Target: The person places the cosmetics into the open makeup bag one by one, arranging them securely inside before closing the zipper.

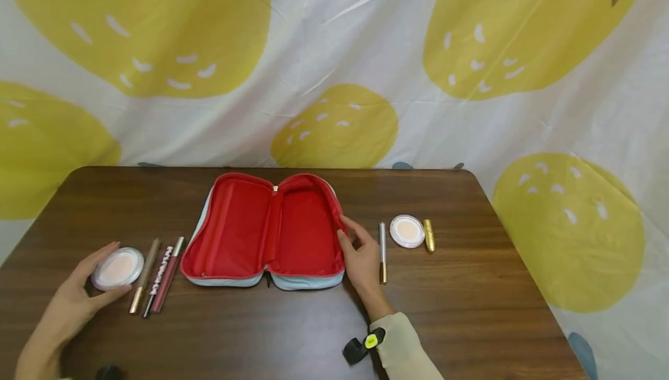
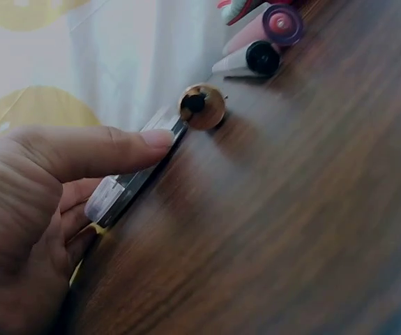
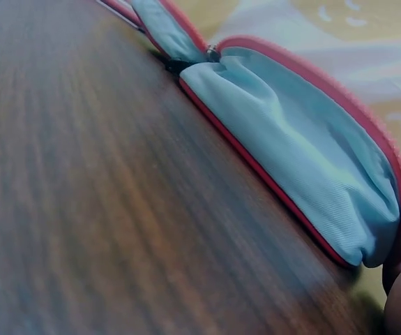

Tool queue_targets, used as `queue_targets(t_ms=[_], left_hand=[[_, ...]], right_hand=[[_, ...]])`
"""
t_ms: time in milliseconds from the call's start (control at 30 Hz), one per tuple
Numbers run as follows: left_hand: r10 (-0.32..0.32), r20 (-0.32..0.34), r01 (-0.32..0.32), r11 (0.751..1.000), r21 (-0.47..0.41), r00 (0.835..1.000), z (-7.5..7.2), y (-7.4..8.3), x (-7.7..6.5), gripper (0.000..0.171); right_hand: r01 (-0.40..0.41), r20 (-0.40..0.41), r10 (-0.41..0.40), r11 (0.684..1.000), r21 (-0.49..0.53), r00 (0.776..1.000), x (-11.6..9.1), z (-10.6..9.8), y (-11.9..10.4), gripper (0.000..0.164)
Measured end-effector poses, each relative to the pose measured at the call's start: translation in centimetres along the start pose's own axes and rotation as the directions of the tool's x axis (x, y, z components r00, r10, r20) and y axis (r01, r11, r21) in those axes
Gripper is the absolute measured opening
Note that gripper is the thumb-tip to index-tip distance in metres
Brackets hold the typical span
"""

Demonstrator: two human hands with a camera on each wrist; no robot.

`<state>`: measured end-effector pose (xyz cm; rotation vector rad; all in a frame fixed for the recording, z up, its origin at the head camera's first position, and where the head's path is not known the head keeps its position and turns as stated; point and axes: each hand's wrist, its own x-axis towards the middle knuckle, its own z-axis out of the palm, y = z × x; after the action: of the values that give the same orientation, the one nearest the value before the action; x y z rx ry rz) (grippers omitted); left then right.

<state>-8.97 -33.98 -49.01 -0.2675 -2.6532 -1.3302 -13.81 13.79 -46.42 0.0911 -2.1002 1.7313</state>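
At the table's left, my left hand (image 1: pixel 73 301) grips a round powder compact (image 1: pixel 119 268) by its edge, thumb on the near side and fingers on the far side. The compact (image 2: pixel 106 201) lies low against the tabletop in the left wrist view. A zip pouch (image 1: pixel 308 229), red inside and light blue outside, lies unzipped and spread flat in the middle. My right hand (image 1: pixel 363 261) holds the pouch's right edge between thumb and fingers. In the right wrist view the pouch's blue side (image 3: pixel 291 153) shows, with fingers at its corner.
Beside the compact lie a gold-brown tube (image 1: pixel 144 275), a patterned tube (image 1: pixel 161 278) and a dark pink tube (image 1: pixel 168 275). Right of the pouch are a silver-and-gold tube (image 1: pixel 383 252), a second compact (image 1: pixel 407 231) and a gold tube (image 1: pixel 429 236). A patterned curtain (image 1: pixel 334 49) hangs behind the table.
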Motion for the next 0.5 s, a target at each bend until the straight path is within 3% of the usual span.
queue_targets(t_ms=[167,500], left_hand=[[0.008,-0.044,-0.007,0.999,0.038,0.999,0.3,-0.18,0.06,0.083],[-0.109,-0.103,0.112,0.993,0.024,0.989,0.33,0.12,-0.04,0.086]], right_hand=[[-0.006,-0.014,0.006,0.999,0.032,1.0,-0.2,0.02,-0.98,0.028],[-0.029,0.006,0.028,0.994,0.101,1.0,-0.02,0.02,-0.8,0.028]])
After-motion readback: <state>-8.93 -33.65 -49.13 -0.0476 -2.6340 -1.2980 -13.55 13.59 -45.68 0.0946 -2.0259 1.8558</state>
